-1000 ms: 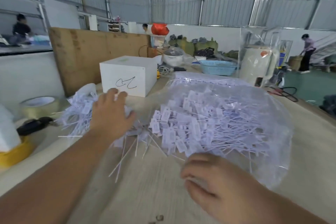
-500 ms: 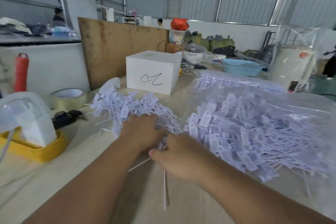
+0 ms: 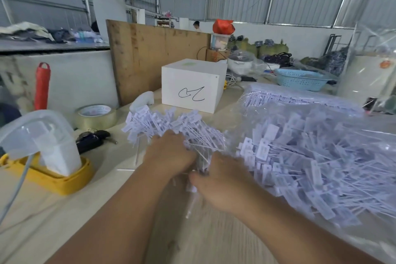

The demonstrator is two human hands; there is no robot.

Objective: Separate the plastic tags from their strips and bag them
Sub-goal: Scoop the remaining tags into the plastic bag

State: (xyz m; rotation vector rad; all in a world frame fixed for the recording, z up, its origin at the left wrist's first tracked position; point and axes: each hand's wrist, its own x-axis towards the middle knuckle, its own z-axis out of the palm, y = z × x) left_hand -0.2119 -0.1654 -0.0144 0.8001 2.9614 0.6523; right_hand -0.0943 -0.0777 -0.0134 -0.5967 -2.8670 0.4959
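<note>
A loose heap of plastic tags (image 3: 171,126) remains unbagged on the desk (image 3: 64,210), gripped by the left hand (image 3: 171,154) and right hand (image 3: 220,184), while the clear bag (image 3: 321,156) beside already holds many.

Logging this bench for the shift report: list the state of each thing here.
Left hand: grips the loose white plastic tag bundle.
Right hand: grips the same bundle.
Clear plastic bag of tags: full, lying flat.
White cardboard box: closed.
Clear tape roll: lying flat.
</note>
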